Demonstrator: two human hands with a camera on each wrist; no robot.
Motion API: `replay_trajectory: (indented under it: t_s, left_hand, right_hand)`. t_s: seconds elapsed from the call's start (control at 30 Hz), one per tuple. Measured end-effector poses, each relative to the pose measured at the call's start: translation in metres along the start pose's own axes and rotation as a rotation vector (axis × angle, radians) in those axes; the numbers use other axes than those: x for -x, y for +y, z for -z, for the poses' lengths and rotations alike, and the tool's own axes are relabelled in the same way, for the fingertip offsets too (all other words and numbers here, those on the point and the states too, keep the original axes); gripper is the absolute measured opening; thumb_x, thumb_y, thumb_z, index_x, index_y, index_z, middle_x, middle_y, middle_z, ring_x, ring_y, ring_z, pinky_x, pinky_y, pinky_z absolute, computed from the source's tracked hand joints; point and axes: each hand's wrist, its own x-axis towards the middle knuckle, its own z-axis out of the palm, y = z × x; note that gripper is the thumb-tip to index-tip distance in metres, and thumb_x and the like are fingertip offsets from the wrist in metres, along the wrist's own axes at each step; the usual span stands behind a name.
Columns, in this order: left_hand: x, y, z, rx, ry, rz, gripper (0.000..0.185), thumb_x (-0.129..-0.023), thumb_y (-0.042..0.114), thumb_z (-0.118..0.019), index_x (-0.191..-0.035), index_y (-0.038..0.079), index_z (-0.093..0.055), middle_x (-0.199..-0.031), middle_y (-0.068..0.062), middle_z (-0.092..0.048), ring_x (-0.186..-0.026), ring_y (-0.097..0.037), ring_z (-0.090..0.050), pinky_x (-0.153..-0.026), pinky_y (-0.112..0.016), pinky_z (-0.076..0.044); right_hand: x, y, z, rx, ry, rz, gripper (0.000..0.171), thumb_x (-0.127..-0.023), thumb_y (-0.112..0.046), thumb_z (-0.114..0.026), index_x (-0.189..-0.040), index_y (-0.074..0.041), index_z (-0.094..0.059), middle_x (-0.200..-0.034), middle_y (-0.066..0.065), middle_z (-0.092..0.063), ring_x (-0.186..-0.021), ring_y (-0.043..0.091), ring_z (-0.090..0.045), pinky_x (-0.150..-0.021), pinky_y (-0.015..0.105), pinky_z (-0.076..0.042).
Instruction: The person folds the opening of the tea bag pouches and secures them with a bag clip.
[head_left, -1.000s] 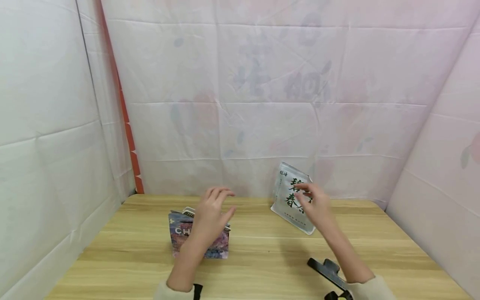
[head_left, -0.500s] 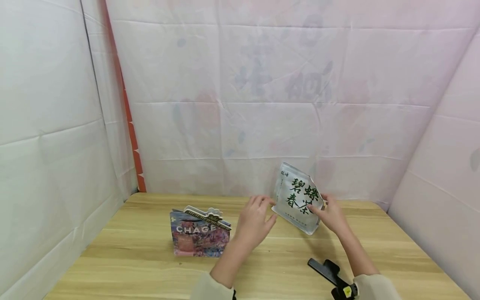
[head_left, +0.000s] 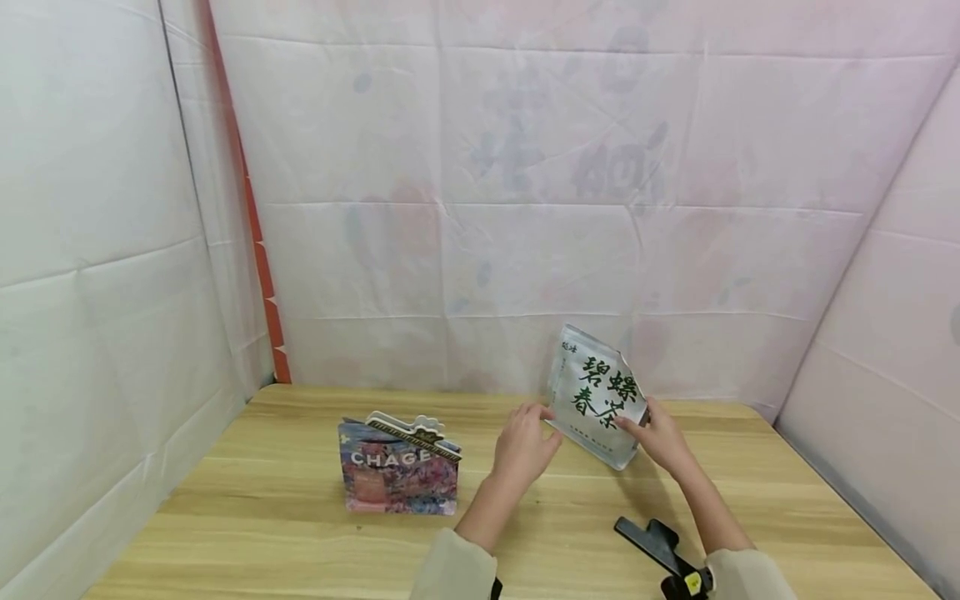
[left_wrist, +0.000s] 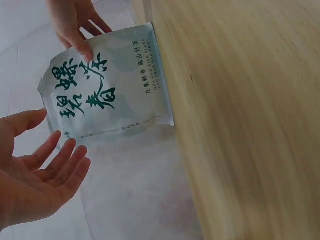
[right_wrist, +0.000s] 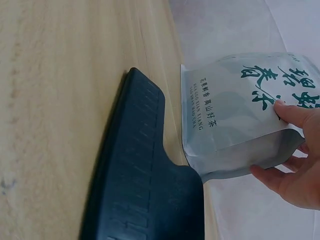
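- The tea pouch [head_left: 596, 396] stands at the far edge of the bench [head_left: 525, 533], leaning on the cloth wall, long axis tilted toward 11 o'clock.
- My right hand [head_left: 663, 437] pinches its right edge, thumb on the front.
- My left hand [head_left: 525, 446] is nearby, fingers relaxed and empty, the pouch just off at 2 o'clock.

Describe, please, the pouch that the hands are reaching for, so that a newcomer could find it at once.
Start at the wooden table and look to its far edge, right of the middle, where a silvery pouch stands tilted against the cloth backdrop. The right hand grips its right edge, and the left hand is open beside it. Unlike the colourful bag to the left, it is pale with large green characters.
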Motion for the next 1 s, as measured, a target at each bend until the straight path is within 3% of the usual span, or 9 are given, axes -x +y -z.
replay_trajectory:
  t_s: [0.1,0.23,0.43,0.63,0.77,0.87,1.0]
  left_hand:
    - [-0.003,-0.006,-0.005,0.083,-0.026,0.061,0.024,-0.08,0.022,-0.07,-0.099,0.008,-0.062,-0.101,-0.002,-0.059,-0.096,-0.021,-0.056,-0.075,-0.032,-0.047]
    - [-0.005,-0.011,-0.01,0.161,-0.06,0.123,0.025,-0.081,0.02,-0.069,-0.099,0.006,-0.059,-0.1,-0.003,-0.057,-0.094,-0.024,-0.055,-0.074,-0.036,-0.047]
    - [-0.008,-0.015,-0.016,0.197,-0.069,0.205,0.029,-0.08,0.017,-0.068,-0.103,0.002,-0.057,-0.1,-0.005,-0.056,-0.093,-0.027,-0.055,-0.074,-0.038,-0.046]
    - [-0.015,-0.017,-0.021,0.259,-0.072,0.273,0.038,-0.081,0.018,-0.067,-0.111,-0.002,-0.054,-0.104,-0.013,-0.056,-0.095,-0.032,-0.055,-0.079,-0.041,-0.046]
    - [-0.019,-0.02,-0.026,0.37,-0.142,0.286,0.053,-0.083,0.015,-0.066,-0.126,-0.006,-0.045,-0.12,-0.021,-0.05,-0.108,-0.038,-0.049,-0.088,-0.048,-0.042]
    - [-0.022,-0.022,-0.031,0.432,-0.19,0.259,0.06,-0.083,0.011,-0.066,-0.134,-0.006,-0.038,-0.13,-0.024,-0.044,-0.117,-0.04,-0.043,-0.094,-0.051,-0.036]
    - [-0.024,-0.024,-0.038,0.478,-0.194,0.229,0.06,-0.082,0.006,-0.067,-0.133,-0.004,-0.038,-0.131,-0.023,-0.044,-0.12,-0.039,-0.04,-0.097,-0.051,-0.033]
  right_hand:
    - [0.0,0.0,0.001,0.012,-0.01,-0.012,0.045,-0.089,-0.02,-0.062,-0.115,0.011,-0.044,-0.097,0.02,-0.055,-0.086,0.03,-0.051,-0.069,0.039,-0.042]
    - [0.001,0.002,0.003,-0.016,-0.028,-0.006,0.049,-0.09,-0.019,-0.061,-0.121,0.013,-0.041,-0.106,0.026,-0.053,-0.094,0.036,-0.052,-0.076,0.045,-0.043]
    - [0.004,0.001,0.01,-0.101,-0.097,0.004,0.06,-0.091,-0.019,-0.059,-0.134,0.011,-0.03,-0.123,0.031,-0.044,-0.109,0.045,-0.045,-0.085,0.053,-0.042]
    - [0.008,0.001,0.02,-0.185,-0.19,0.024,0.068,-0.091,-0.018,-0.059,-0.141,0.008,-0.021,-0.13,0.032,-0.037,-0.115,0.049,-0.038,-0.088,0.055,-0.038]
    - [0.01,0.002,0.026,-0.186,-0.246,0.016,0.07,-0.091,-0.02,-0.059,-0.143,0.005,-0.019,-0.126,0.028,-0.043,-0.113,0.045,-0.041,-0.085,0.051,-0.039]
    - [0.01,0.004,0.027,-0.19,-0.27,0.018,0.07,-0.091,-0.02,-0.06,-0.143,0.004,-0.021,-0.123,0.025,-0.047,-0.112,0.043,-0.043,-0.084,0.049,-0.04]
    - [0.012,0.004,0.026,-0.19,-0.267,0.004,0.068,-0.091,-0.021,-0.06,-0.142,0.004,-0.023,-0.123,0.025,-0.047,-0.113,0.044,-0.041,-0.085,0.051,-0.04]
